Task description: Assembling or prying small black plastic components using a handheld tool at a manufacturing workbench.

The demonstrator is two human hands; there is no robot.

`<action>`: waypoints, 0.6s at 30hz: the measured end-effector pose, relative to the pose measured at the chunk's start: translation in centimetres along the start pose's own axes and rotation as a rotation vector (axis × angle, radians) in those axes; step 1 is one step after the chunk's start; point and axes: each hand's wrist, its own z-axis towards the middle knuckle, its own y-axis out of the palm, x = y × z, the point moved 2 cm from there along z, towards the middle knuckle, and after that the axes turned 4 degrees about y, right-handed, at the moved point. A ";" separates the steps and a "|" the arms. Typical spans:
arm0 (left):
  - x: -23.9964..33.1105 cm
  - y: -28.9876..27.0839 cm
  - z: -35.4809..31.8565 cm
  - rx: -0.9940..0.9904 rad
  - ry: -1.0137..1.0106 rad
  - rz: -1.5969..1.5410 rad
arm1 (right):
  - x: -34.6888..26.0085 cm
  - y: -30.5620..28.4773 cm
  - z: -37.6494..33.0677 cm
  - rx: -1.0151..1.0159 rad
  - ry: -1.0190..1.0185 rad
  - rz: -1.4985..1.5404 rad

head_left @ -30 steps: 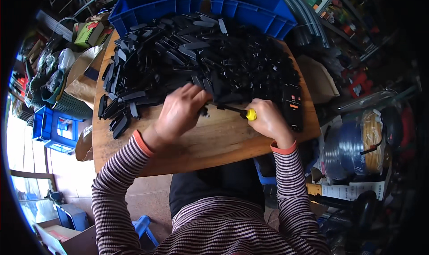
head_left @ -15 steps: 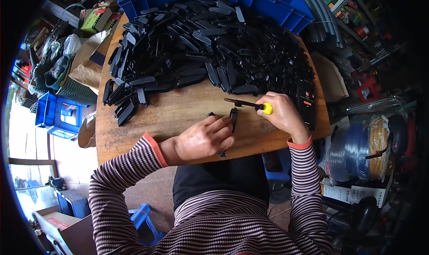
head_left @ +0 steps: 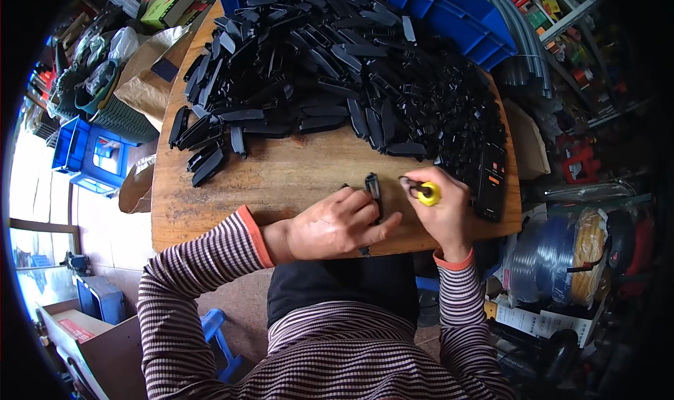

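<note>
My left hand (head_left: 337, 221) rests near the table's front edge, its fingers closed around a black plastic part (head_left: 373, 185). One end of that part sticks up past the fingers; the rest is mostly covered. Left thumb stretches out toward the right. Just beside it, my right hand (head_left: 448, 209) grips a hand tool with a yellow handle (head_left: 427, 194) and a dark shaft. The shaft looks foreshortened, so its exact kind is unclear. Beyond both hands a large heap of black plastic parts (head_left: 316, 63) covers the far half of the table, long flat pieces at left and smaller ones at right.
The wooden table (head_left: 210, 210) ends just in front of my lap. Blue plastic bins (head_left: 449, 17) stand behind the heap. A flat black box (head_left: 491, 189) lies at the right edge. Wrapped coils of tubing (head_left: 554, 256) are off to the right, and a blue crate (head_left: 91, 154) is at left.
My right hand has turned the tool, so its shaft no longer points left across the table. The left thumb has spread outward. The whole view has shifted slightly.
</note>
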 end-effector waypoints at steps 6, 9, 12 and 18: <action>-0.5 -1.4 -3.9 -0.073 -0.210 0.188 | 0.6 -1.2 -0.7 0.003 0.031 0.023; -1.4 -3.1 -4.9 -0.162 -0.339 0.077 | 0.6 -0.7 -0.5 0.019 -0.005 -0.005; -1.7 -3.8 -4.7 -0.153 -0.425 0.001 | 0.9 -0.5 -0.4 0.038 -0.013 0.011; -2.1 -2.2 -0.7 -0.079 -0.200 0.162 | 0.1 -0.2 0.2 0.055 -0.033 0.057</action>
